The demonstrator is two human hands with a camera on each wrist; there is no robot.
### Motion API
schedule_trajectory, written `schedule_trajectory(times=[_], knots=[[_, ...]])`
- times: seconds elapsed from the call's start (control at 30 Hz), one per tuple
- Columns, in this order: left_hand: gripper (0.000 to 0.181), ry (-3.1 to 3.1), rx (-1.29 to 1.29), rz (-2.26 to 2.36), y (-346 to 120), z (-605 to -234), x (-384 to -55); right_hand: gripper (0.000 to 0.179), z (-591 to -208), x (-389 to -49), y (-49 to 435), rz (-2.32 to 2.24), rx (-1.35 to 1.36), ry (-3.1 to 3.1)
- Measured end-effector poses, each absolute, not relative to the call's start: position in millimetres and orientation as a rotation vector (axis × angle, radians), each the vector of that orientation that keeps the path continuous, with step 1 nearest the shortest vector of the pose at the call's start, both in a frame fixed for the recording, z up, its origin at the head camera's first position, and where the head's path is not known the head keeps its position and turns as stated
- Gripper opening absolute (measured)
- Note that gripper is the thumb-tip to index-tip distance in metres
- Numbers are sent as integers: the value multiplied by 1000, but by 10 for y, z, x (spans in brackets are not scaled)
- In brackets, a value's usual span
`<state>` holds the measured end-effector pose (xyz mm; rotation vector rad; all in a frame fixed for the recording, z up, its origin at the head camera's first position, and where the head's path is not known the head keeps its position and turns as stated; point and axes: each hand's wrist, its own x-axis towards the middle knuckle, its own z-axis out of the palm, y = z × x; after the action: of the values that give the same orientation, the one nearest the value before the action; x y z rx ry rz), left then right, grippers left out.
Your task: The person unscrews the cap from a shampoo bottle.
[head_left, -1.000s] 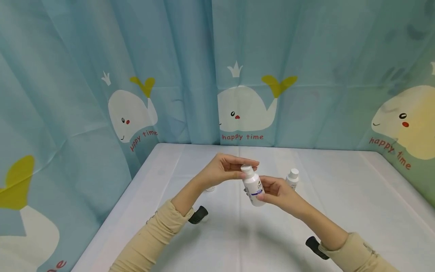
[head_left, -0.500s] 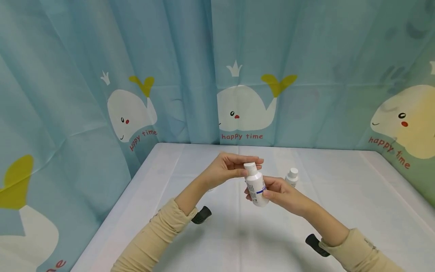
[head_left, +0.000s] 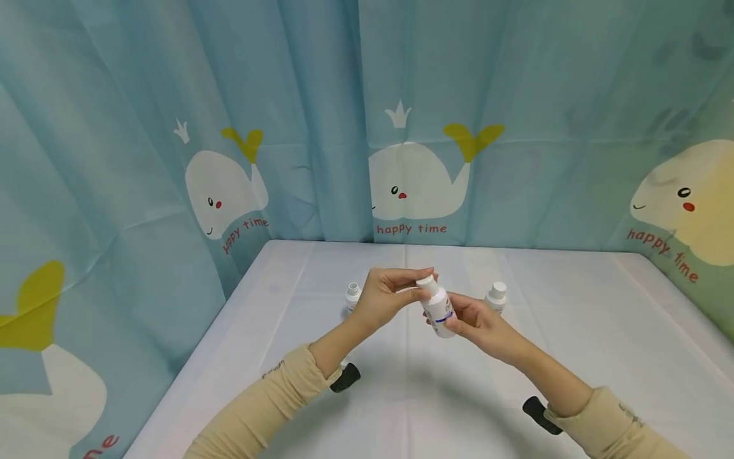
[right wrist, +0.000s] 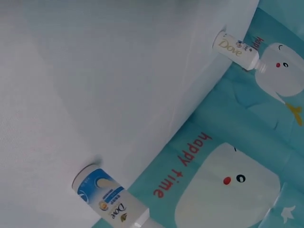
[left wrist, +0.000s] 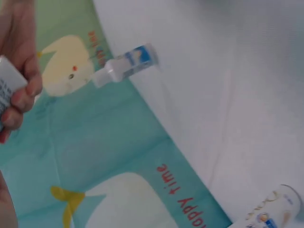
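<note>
Above the table, a small white bottle (head_left: 439,317) with a blue stripe is held tilted, its top leaning left. My right hand (head_left: 482,328) grips its body between thumb and fingers. At the top, my left hand (head_left: 387,296) pinches the white cap (head_left: 427,284) between thumb and fingers. In the left wrist view, the right hand (left wrist: 21,61) shows at the left edge with part of the bottle (left wrist: 8,88).
A capped white bottle (head_left: 496,297) stands behind my right hand; its label is blue in the right wrist view. An uncapped bottle (head_left: 352,295) with a bare threaded neck stands behind my left wrist. A blue whale-print curtain (head_left: 321,159) borders the white table (head_left: 550,306).
The held bottle has shifted slightly right and its label has turned. My left hand has moved a little right, and the uncapped bottle behind it shows more.
</note>
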<state>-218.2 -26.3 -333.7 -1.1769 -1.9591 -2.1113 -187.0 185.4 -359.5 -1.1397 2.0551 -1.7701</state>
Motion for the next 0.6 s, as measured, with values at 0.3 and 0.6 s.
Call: schedule_trajectory(times=[0.3, 0.6], knots=[[29, -1901, -911, -1985, -205, -3451, -2095, 46, -3639, -1858, 1788, -1746, -1144, 2330], [25, -1903, -771, -1935, -122, -3490, -2054, 41, -3645, -1842, 1697, -1775, -1091, 2610]])
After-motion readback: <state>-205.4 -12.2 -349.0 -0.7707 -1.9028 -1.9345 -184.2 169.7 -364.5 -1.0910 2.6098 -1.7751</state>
